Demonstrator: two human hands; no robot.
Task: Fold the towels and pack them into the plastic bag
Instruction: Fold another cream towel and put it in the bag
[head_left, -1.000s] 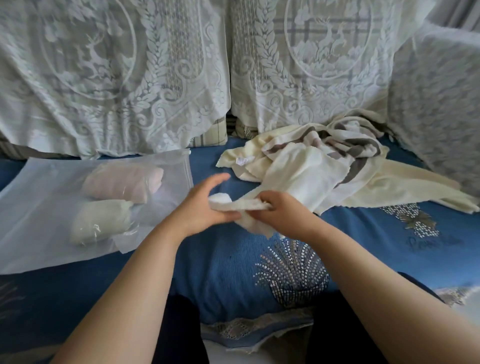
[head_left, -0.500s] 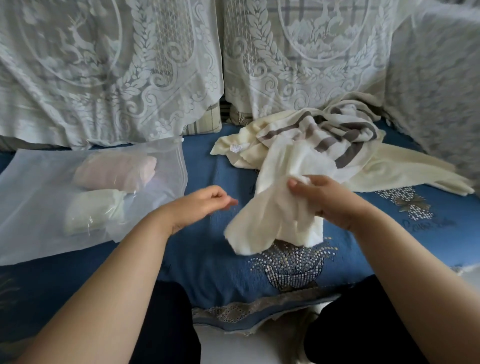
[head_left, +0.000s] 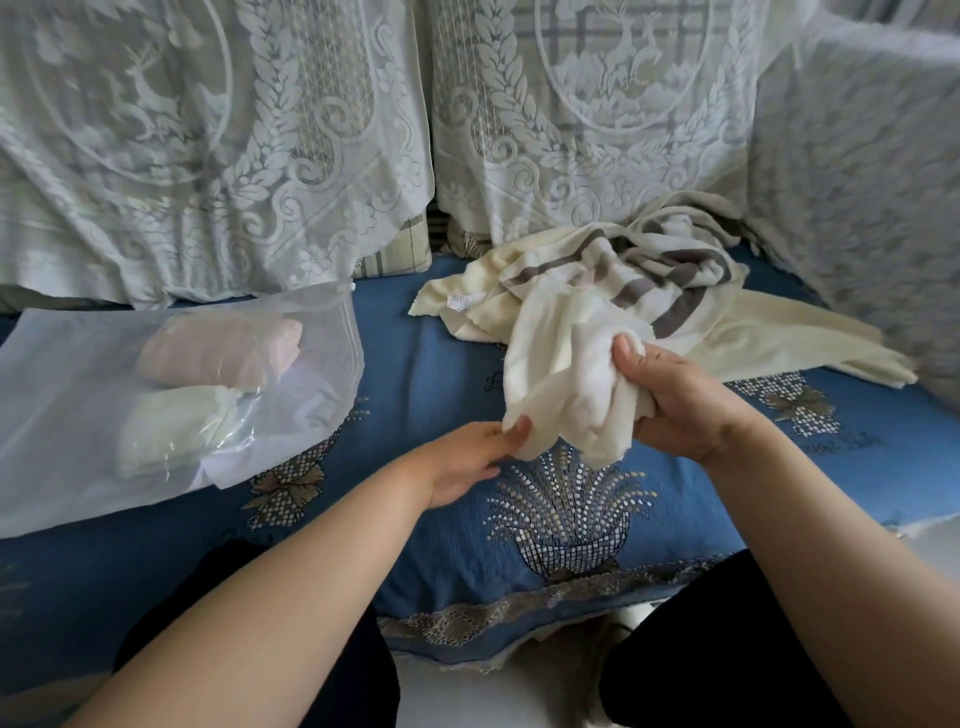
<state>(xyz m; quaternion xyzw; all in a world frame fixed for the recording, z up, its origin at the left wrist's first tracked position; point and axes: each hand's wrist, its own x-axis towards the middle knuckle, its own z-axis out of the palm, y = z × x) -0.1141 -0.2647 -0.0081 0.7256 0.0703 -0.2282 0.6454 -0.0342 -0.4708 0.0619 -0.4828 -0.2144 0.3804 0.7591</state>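
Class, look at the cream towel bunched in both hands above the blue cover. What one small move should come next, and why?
Probably draw the hands apart to spread the cream towel flat. The right hand grips it in a crumpled bunch, while the left hand pinches only a lower edge, so it cannot be folded yet. The plastic bag already holds two rolled towels.
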